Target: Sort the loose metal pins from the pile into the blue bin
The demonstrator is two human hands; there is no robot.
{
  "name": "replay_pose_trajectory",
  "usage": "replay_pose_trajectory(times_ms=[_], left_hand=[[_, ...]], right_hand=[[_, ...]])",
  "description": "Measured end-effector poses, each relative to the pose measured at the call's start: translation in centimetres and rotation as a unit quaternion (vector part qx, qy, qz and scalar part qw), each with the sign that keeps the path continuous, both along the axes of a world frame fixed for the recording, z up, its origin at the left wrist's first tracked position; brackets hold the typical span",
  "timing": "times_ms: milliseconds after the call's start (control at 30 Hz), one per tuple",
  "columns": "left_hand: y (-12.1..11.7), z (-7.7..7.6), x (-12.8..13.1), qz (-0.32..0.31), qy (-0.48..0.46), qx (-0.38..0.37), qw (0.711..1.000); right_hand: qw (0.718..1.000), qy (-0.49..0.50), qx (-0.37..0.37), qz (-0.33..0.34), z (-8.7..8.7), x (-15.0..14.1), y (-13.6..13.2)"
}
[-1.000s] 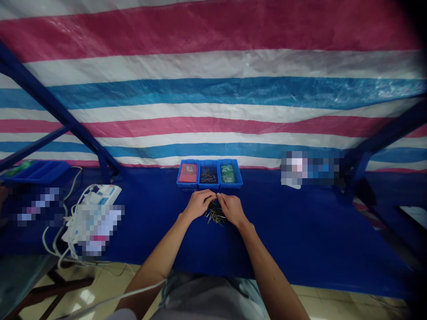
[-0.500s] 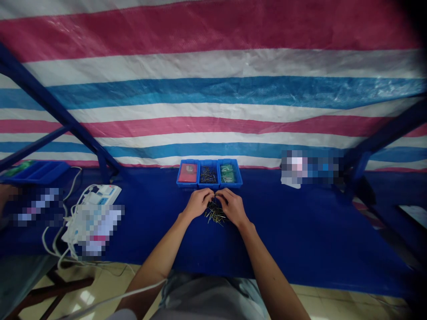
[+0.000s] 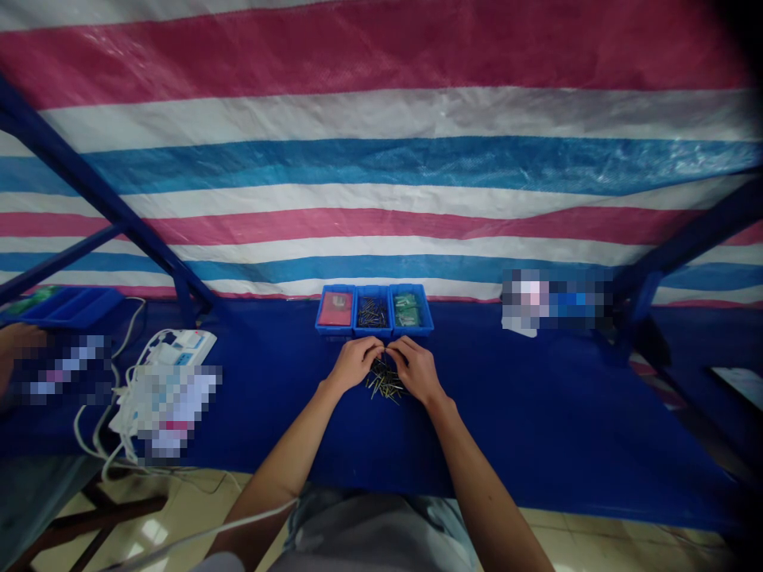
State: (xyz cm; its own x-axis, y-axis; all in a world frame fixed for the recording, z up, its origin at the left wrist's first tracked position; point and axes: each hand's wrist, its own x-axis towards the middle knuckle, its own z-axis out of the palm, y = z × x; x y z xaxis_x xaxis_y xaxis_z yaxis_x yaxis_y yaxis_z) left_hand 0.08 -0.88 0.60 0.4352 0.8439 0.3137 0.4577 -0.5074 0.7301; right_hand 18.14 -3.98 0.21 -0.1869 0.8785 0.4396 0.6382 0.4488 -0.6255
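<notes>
My left hand [image 3: 354, 363] and my right hand [image 3: 416, 367] rest on the blue table cloth [image 3: 536, 413], fingertips pinched together and meeting just above a loose pile of small thin metal pins [image 3: 385, 383]. What the fingers pinch is too small to make out. Right behind the hands stand three small blue bins: a left bin [image 3: 335, 310] with red content, a middle bin [image 3: 373, 312] with dark pins, a right bin [image 3: 408, 311] with green parts.
A white power strip with cables [image 3: 172, 357] lies at the left. A blue tray [image 3: 65, 306] sits at the far left, near another person's hand [image 3: 15, 345]. Blue frame bars [image 3: 89, 191] rise on both sides before a striped tarp [image 3: 381, 159].
Both hands have shifted slightly away from me, toward the bins, with the fingertips staying pinched together over the pin pile.
</notes>
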Motion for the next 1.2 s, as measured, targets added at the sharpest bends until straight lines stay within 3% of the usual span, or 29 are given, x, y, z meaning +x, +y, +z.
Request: replay_pose_trajectory(times_ms=[233,567,1200], left_hand=[[0.09,-0.27,-0.01,0.000,-0.012,0.001,1.000],[0.03,-0.06,0.02,0.009,-0.008,-0.004,1.000],[0.04,-0.13,0.08,0.016,-0.004,0.011,1.000]], right_hand=[[1.000,-0.027,-0.008,-0.011,-0.11,-0.05,0.06],[0.999,0.036,0.013,-0.003,-0.06,0.10,0.15],[1.000,0.016,0.014,-0.016,-0.10,0.13,0.11]])
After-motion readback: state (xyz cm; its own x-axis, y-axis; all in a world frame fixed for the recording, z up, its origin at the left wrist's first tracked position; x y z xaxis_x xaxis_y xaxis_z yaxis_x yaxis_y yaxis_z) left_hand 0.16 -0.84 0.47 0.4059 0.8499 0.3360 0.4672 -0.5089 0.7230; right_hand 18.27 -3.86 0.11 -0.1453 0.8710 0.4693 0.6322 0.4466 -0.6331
